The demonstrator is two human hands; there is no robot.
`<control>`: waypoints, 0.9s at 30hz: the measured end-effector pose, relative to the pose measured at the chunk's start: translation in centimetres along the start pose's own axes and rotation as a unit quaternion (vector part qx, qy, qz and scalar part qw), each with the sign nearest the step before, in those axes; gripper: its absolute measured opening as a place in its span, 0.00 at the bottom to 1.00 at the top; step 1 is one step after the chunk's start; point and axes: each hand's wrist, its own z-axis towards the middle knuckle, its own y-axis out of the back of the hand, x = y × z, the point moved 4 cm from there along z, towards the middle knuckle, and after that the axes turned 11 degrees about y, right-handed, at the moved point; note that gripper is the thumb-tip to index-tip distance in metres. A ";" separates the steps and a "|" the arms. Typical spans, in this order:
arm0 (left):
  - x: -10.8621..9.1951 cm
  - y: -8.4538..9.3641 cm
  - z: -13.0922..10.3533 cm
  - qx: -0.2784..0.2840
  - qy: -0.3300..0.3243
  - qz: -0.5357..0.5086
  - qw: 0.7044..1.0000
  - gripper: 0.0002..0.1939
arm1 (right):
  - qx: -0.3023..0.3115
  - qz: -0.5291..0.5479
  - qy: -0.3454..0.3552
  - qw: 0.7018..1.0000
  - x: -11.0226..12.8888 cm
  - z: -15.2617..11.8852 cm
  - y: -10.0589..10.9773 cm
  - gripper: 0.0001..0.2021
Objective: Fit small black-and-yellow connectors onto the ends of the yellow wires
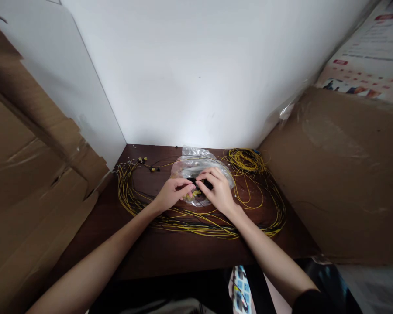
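My left hand [173,193] and my right hand [217,188] meet over a clear plastic bag [196,157], fingertips almost touching. Both are closed in a pinch around a small black part [193,180], too small to make out exactly. Under and between the fingers lie more black and yellow pieces [196,192] on the bag, partly covered by my hands. A long bundle of yellow and black wires [196,226] curves around the bag, passing in front of it and beneath both forearms.
A coil of yellow wire [245,160] lies at the back right of the dark brown table [144,257]. Several small black and yellow connectors [142,160] sit at the back left. Cardboard walls [340,183] flank both sides, and a white panel [190,78] stands behind.
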 end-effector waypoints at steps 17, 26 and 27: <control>0.1 0.6 0.0 -0.049 -0.016 -0.105 0.993 0.12 | -0.029 -0.038 0.037 0.998 1.2 0.1 0.9 0.06; 0.1 0.7 -0.1 -0.066 -0.040 -0.095 0.993 0.12 | 0.043 0.022 0.031 0.998 1.1 0.0 -0.6 0.09; 0.0 0.6 -0.1 -0.065 -0.040 -0.096 0.992 0.12 | 0.042 0.020 0.027 0.999 1.1 -0.1 -0.6 0.09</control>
